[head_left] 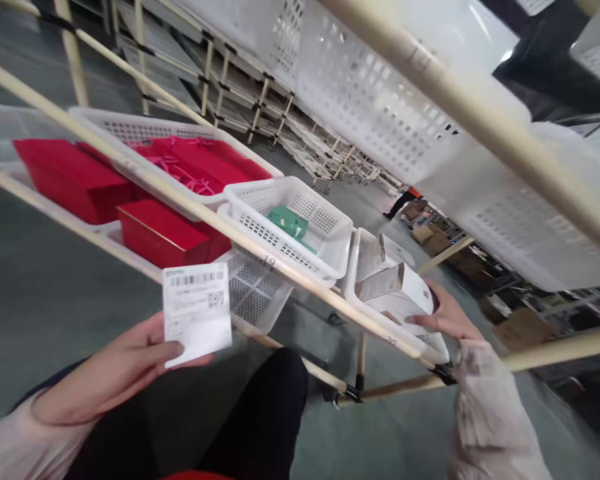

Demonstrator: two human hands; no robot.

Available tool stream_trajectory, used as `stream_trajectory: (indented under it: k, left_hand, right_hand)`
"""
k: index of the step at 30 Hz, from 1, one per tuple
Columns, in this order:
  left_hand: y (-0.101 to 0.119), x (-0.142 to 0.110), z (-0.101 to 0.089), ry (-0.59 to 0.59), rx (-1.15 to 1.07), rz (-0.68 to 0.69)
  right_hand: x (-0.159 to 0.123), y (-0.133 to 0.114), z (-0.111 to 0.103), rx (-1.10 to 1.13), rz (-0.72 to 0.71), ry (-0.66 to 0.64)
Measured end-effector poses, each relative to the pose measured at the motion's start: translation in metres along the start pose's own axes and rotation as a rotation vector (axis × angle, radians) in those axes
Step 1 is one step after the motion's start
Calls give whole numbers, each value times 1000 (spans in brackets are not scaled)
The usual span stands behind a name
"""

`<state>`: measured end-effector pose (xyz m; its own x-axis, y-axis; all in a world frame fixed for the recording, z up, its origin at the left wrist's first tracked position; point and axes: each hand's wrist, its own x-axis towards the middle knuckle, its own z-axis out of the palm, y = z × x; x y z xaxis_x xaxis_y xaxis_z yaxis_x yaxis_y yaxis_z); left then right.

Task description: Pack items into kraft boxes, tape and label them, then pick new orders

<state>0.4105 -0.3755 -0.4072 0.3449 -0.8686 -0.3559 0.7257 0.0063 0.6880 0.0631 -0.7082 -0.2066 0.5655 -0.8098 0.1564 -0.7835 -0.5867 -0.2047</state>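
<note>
My left hand [120, 370] pinches a white paper slip [197, 313] printed with a barcode, a small square code and lines of text too blurred to read. On the right, my right hand [450, 315] grips the end of a white box [416, 291], thumb on the near side and the other fingers partly hidden behind it. That box lies in a white plastic basket [351, 283] at the rail marked 20. Beside it in the same basket, cartons with grey-brown sides [383, 283] stand tilted.
A white perforated basket [337, 267] with green packs [289, 221] sits near mark 19. Further left are red boxes [163, 230] and a basket [97, 117] of red items with pink ribbons. A beige rail [300, 275] crosses in front; white baskets [370, 87] hang overhead.
</note>
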Motion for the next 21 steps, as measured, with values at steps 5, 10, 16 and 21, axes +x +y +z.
stream_trajectory:
  k: [5, 10, 16, 21]
  left_hand:
    - [-6, 2, 3, -3, -9, -28]
    - [-12, 7, 3, 0, -50, -69]
    - [-8, 7, 7, 23, -53, -91]
    - [-16, 6, 2, -3, -48, -67]
  right_hand:
    - [-30, 26, -11, 136, 1, 208]
    - [-50, 27, -11, 365, 29, 407]
    - [-60, 29, 5, 865, 127, 559]
    - [-72, 42, 30, 1190, 186, 700]
